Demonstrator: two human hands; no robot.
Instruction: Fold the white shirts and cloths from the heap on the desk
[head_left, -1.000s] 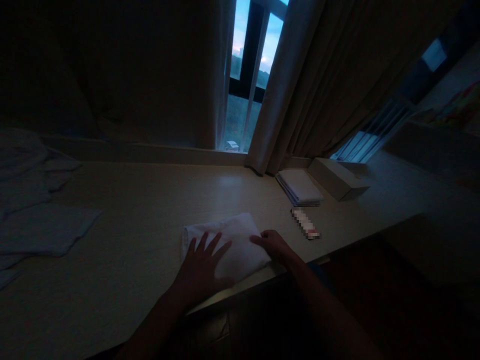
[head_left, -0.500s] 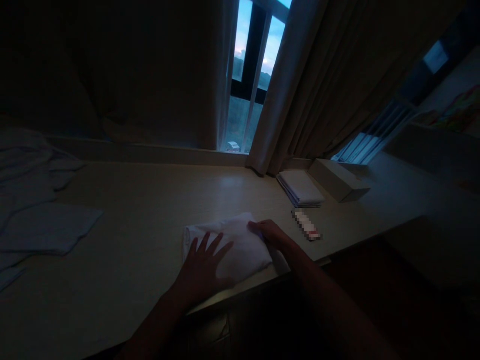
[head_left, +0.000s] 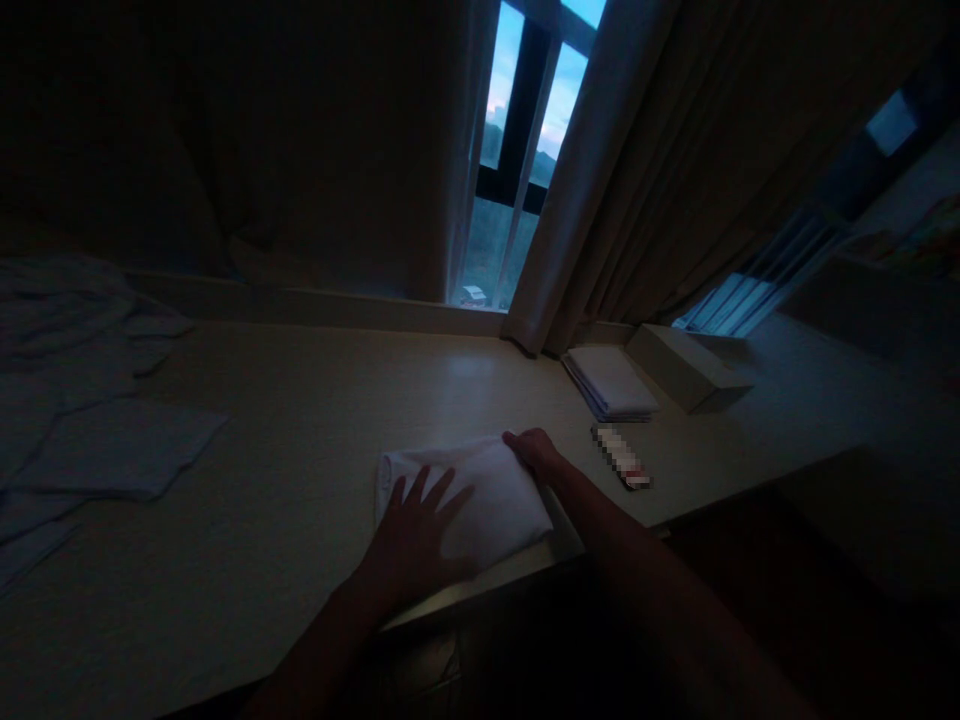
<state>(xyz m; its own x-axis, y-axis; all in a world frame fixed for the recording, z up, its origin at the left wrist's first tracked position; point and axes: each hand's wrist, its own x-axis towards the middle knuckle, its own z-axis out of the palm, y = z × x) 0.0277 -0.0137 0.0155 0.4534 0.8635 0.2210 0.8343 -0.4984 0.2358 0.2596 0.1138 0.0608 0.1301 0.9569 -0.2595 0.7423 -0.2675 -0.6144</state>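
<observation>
A folded white cloth lies near the front edge of the pale table. My left hand rests flat on its left part, fingers spread. At the cloth's far right corner is my right hand, its thumb on top of the edge and its other fingers bent and mostly hidden, pinching the cloth. The scene is dim, so fine folds are hard to make out.
Loose white cloths lie in a heap at the left. To the right are a stack of folded cloths, a box and a blurred-out narrow object. Curtains hang behind the table by a window.
The view has shifted slightly, so everything appears a little further right. My right thumb has moved outward to the cloth's corner. My left hand stays spread on the cloth.
</observation>
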